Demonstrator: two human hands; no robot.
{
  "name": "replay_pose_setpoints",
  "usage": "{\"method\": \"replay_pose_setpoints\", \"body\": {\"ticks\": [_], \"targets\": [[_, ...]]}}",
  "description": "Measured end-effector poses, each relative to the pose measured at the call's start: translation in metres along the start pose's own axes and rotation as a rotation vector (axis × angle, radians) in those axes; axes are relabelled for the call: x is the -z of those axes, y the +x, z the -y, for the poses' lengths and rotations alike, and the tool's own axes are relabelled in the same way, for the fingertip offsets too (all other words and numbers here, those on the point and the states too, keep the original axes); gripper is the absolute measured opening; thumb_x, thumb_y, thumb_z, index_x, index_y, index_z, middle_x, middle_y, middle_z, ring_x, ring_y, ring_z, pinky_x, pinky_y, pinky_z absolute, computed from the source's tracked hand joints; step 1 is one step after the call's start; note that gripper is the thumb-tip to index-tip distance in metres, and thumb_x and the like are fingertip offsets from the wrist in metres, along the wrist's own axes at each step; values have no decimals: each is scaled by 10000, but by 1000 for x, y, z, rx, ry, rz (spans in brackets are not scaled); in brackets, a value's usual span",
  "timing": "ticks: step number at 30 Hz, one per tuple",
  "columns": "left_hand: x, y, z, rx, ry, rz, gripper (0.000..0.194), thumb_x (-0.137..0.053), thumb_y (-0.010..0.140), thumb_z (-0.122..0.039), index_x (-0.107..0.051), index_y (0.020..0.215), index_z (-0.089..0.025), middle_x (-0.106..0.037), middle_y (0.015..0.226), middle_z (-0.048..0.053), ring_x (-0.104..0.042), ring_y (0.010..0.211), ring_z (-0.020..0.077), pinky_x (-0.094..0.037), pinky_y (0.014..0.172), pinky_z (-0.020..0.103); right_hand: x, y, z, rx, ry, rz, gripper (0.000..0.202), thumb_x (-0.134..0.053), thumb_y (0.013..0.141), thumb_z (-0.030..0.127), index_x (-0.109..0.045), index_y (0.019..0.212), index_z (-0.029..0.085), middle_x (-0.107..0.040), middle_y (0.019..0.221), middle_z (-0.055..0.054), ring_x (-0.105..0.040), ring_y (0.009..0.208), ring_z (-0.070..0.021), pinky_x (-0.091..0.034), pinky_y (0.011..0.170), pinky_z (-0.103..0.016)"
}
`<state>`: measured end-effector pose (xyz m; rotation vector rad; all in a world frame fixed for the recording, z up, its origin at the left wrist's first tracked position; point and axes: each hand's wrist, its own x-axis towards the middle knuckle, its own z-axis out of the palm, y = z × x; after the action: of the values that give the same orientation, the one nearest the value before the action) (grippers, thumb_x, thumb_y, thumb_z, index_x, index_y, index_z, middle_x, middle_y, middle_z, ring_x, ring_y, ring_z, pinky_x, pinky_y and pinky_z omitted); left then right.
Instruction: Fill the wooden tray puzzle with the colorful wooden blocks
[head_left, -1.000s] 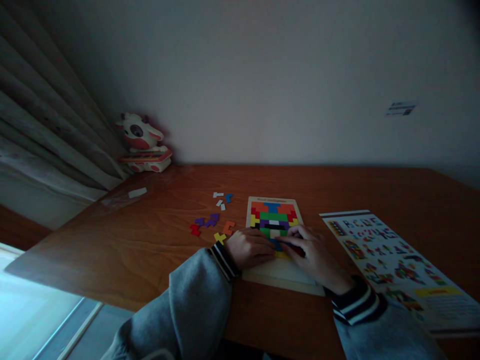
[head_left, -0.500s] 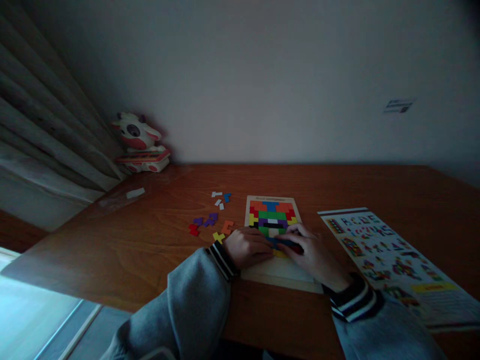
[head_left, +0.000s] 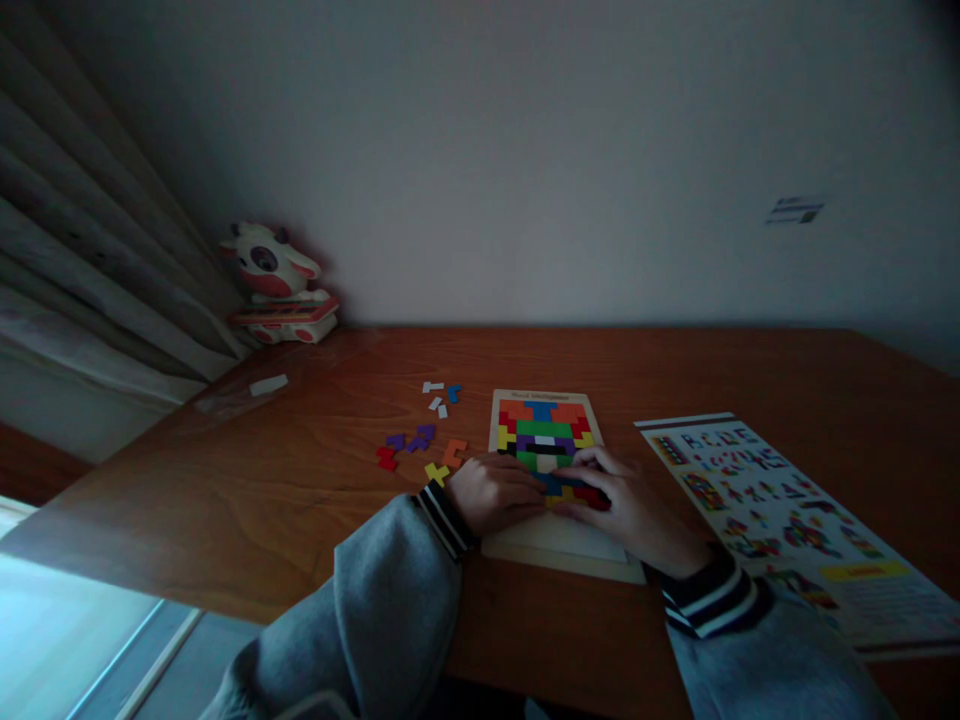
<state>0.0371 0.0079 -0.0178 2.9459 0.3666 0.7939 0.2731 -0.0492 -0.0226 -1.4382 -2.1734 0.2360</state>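
A wooden puzzle board (head_left: 505,398) lies flat on the table, with colored block pieces fitted together across its upper part. My left hand (head_left: 499,493) rests on the board's left side, fingers together and pointing right, touching the lower rows; whether anything is under them is hidden. On the right side, my right hand (head_left: 611,500) has its thumb and index finger bent around the lower blocks, beside a blue piece (head_left: 553,485) and a red piece (head_left: 592,497). What its fingertips pinch is too small to make out. A pale sheet (head_left: 559,537) covers the board's lower part.
Left of the board lie loose pieces, among them a yellow cross (head_left: 436,474), an orange piece (head_left: 454,453) and a red one (head_left: 386,459). A printed pattern sheet (head_left: 757,500) lies at right. A cow toy (head_left: 274,285) stands at the back left.
My right thumb has moved down and left, away from the index finger, and more of the blue and red pieces at the lower right shows. My left hand stays nearly still.
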Motion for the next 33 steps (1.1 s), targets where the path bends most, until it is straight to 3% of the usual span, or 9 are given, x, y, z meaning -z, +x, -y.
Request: {"method": "replay_pose_setpoints", "body": {"ticks": [10,13,15,18,21,23,28,33], "targets": [[3,1,-4,9,13,17,256,-525,980,-335,-739,949,-198,-755,1019,46,-682,955,162,-526,855,273,-8,-3,-7,-3,38,-8,362,-694,804,508,-692,1119,329,-614,1130,-52,-616,1059,-264,-501,908,-447],[7,2,-2,20,38,-28,238,-544,967,-339,-736,955,-199,-752,1020,48,-684,932,165,-533,862,287,-7,-3,-6,-5,58,-1,380,-664,831,510,-662,1157,313,-611,1138,-55,-608,1066,-259,-496,911,-436],[14,-2,5,98,81,-121,216,-558,956,-327,-732,963,-199,-753,1007,45,-688,896,162,-543,850,296,-5,-3,-4,-14,78,-9,352,-622,871,493,-650,1161,295,-613,1124,-57,-608,1056,-246,-494,911,-421],[30,-15,29,351,178,-263,200,-540,958,-276,-718,1012,-205,-743,1039,51,-684,910,167,-546,864,315,-2,-2,-1,-27,93,-15,307,-550,926,463,-637,1162,286,-609,1119,-59,-601,1059,-235,-480,925,-424],[44,-35,61,650,286,-248,202,-569,931,-279,-701,1067,-208,-717,1127,69,-655,1054,215,-512,966,373,0,-1,1,-18,102,-28,289,-515,948,444,-629,1160,286,-605,1121,-59,-595,1068,-233,-471,935,-428],[49,-47,78,816,318,-144,249,-572,929,-320,-679,1134,-228,-694,1194,58,-637,1108,226,-477,1020,389,0,-1,2,-17,108,-47,280,-512,948,444,-635,1144,285,-606,1120,-60,-596,1066,-233,-476,929,-424],[47,-59,94,866,307,-68,346,-632,875,-441,-676,1165,-258,-711,1169,38,-648,1093,231,-493,992,343,1,0,4,-24,118,-72,278,-507,945,458,-646,1115,288,-620,1099,-59,-611,1049,-235,-494,910,-422],[44,-59,95,848,293,-51,257,-586,913,-369,-714,1087,-231,-740,1088,50,-675,1018,229,-522,936,332,3,1,7,-13,126,-86,278,-499,948,454,-661,1087,276,-624,1076,-67,-624,1026,-234,-510,895,-421]]}}
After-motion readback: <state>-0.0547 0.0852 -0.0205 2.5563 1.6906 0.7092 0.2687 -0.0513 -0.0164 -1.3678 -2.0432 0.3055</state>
